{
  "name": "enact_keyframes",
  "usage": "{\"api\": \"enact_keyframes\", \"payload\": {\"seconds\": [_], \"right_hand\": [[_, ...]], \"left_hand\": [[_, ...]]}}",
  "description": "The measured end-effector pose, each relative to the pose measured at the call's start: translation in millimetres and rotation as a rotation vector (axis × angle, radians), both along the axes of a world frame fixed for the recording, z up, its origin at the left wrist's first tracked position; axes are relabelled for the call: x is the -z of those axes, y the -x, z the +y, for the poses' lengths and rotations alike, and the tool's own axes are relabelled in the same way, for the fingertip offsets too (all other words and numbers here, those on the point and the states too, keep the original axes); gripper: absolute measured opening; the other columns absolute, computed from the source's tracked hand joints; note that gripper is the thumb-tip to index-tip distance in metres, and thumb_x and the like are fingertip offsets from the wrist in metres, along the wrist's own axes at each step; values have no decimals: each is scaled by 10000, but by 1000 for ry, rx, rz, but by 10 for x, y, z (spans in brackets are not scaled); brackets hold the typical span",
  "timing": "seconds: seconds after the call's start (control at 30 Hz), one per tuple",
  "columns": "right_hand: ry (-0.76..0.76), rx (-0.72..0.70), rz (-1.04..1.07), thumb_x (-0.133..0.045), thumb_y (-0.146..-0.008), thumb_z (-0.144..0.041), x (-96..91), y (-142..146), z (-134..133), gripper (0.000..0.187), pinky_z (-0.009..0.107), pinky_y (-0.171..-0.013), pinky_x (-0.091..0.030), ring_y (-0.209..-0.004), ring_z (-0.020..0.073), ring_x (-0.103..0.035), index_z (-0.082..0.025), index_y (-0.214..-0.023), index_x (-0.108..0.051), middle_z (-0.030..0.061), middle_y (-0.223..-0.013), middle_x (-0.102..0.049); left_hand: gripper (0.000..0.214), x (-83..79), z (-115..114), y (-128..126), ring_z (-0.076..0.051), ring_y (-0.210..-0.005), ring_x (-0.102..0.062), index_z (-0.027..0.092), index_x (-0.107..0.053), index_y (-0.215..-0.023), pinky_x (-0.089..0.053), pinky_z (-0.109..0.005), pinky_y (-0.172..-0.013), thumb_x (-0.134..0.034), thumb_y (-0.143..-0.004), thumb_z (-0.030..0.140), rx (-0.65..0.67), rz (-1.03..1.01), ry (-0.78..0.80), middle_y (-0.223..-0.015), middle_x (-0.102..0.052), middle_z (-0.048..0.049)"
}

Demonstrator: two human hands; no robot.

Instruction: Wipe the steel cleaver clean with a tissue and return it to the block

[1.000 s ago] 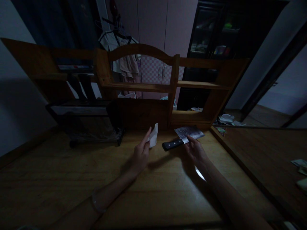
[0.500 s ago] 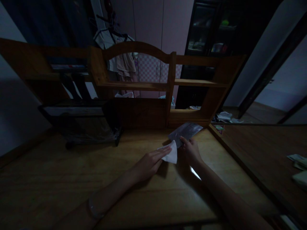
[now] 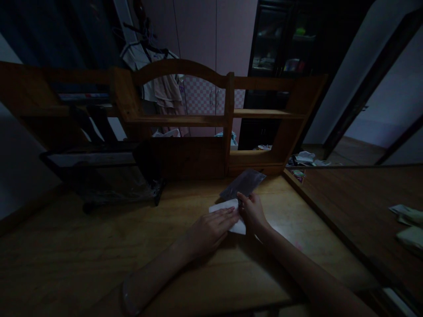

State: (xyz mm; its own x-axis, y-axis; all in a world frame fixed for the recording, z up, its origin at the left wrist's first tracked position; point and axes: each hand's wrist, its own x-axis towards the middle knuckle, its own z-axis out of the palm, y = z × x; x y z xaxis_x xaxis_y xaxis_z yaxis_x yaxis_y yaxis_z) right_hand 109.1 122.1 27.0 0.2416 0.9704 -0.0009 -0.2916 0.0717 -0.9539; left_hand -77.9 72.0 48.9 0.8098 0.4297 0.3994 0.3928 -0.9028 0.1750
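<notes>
My left hand (image 3: 213,228) lies over a folded white piece, paper or tissue (image 3: 240,227), with its fingers pressed along the top; edges of the piece show on both sides of them. Close beside it, my right hand (image 3: 255,215) pinches the near edge of a dark, glossy flat sheet (image 3: 243,184) between thumb and fingers. The sheet slants up and away, above the wooden desk (image 3: 185,193). My fingertips nearly meet, and the light is too dim to tell whether the white piece touches the sheet.
Along the desk's back stands a wooden shelf unit (image 3: 178,121). A dark-framed holder (image 3: 99,176) with two black upright handles stands at left. A raised edge (image 3: 317,211) borders the desk on the right, with pale cloth-like items (image 3: 410,215) beyond it.
My hands have come closer together, the right one drawing slightly nearer to me with the sheet. More of the white piece now shows left of my fingers. The camera view has shifted a little.
</notes>
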Motion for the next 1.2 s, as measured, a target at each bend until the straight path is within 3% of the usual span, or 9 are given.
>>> {"api": "enact_keyframes", "payload": {"seconds": [0.1, 0.3, 0.57, 0.77, 0.87, 0.93, 1.07, 1.2], "right_hand": [[-6, -17, -11, -764, -654, -335, 1, -1, -12, 257, 208, -489, -401, -544, 116, -561, -188, -806, -618, -17, -678, -670], [26, -32, -10, -761, -639, -292, -83, -16, -19, 236, 191, -398, -307, -421, 77, -443, -189, -767, -592, -69, -535, -567], [89, -86, 55, -757, -624, -233, -126, -24, -37, 213, 201, -430, -413, -494, 120, -574, -175, -776, -620, -16, -625, -665], [140, -99, 117, -728, -630, -158, -177, -59, -11, 166, 253, -504, -537, -566, 162, -648, -166, -761, -625, 21, -680, -693], [153, -101, 135, -729, -627, -148, -165, -90, 8, 171, 242, -520, -547, -565, 152, -648, -176, -753, -617, 6, -662, -689], [165, -113, 141, -738, -617, -154, -150, -99, 14, 189, 249, -542, -556, -581, 154, -652, -182, -755, -613, 1, -668, -694], [191, -128, 139, -746, -601, -159, -117, -112, 36, 189, 263, -535, -554, -563, 154, -639, -189, -723, -604, 3, -667, -697], [183, -104, 141, -735, -605, -140, -88, -209, 102, 173, 229, -461, -500, -470, 126, -582, -204, -659, -584, -18, -568, -650]], "left_hand": [[473, -15, -18, -19, -222, -1399, -368, 130, -405, -1434, -376, -414, -1139, -385, -962, 135, 1, 26, -31, -1465, -459, -145], [460, -70, -65, -17, -216, -1376, -409, 116, -450, -1393, -388, -396, -1129, -417, -935, 125, 10, 3, -6, -1440, -492, -149], [399, -99, -62, 48, -227, -1326, -476, 155, -534, -1278, -394, -394, -1116, -434, -892, 129, 81, -36, 110, -1385, -553, -131], [285, -75, -104, 30, -258, -1063, -639, 157, -587, -1093, -443, -426, -1044, -416, -868, 192, 155, -63, 73, -1054, -693, -133], [233, -102, -123, 0, -240, -892, -657, 178, -585, -971, -451, -425, -1019, -382, -861, 202, 183, -118, 93, -860, -675, -99], [234, -129, -140, -11, -240, -882, -643, 179, -576, -935, -456, -415, -998, -354, -868, 211, 183, -176, 113, -829, -656, -98], [300, -161, -196, 10, -241, -883, -624, 175, -577, -908, -483, -372, -861, -289, -915, 257, 169, -324, 223, -839, -649, -109], [359, -112, -236, 88, -186, -682, -579, 178, -573, -763, -464, -312, -697, -301, -942, 329, 73, -515, 421, -695, -590, -60]]}}
